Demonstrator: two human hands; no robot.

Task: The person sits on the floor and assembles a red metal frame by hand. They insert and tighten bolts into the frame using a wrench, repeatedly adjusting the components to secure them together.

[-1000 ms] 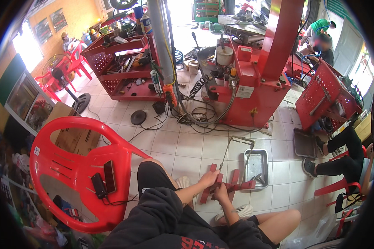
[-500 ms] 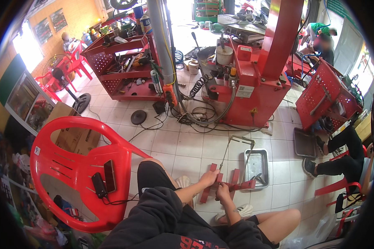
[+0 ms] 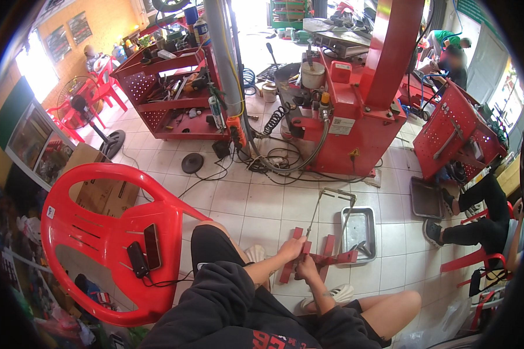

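Note:
On the tiled floor before my knees stands a red metal stand (image 3: 330,251) made of short bars. A thin metal rod frame (image 3: 339,193) rises from it, bent across at its far end. My left hand (image 3: 291,249) is closed at the stand's left side, by the foot of the left rod, and seems to grip the stand there. Just nearer and to the right, my right hand (image 3: 306,268) is closed against the stand's crossbar. What its fingers hold is hidden. A grey metal tray (image 3: 358,218) lies right beside the stand, with metal tools (image 3: 362,249) inside.
A red plastic chair (image 3: 113,174) at my left bears a phone (image 3: 152,246) and a black device with a cable. Ahead are a red tool cart (image 3: 174,107), a red lift post (image 3: 355,134) and floor cables. A seated person's legs (image 3: 477,218) are at right.
My right hand has moved slightly left, closer to my left hand. My left hand stays by the stand. The whole view has shifted a little.

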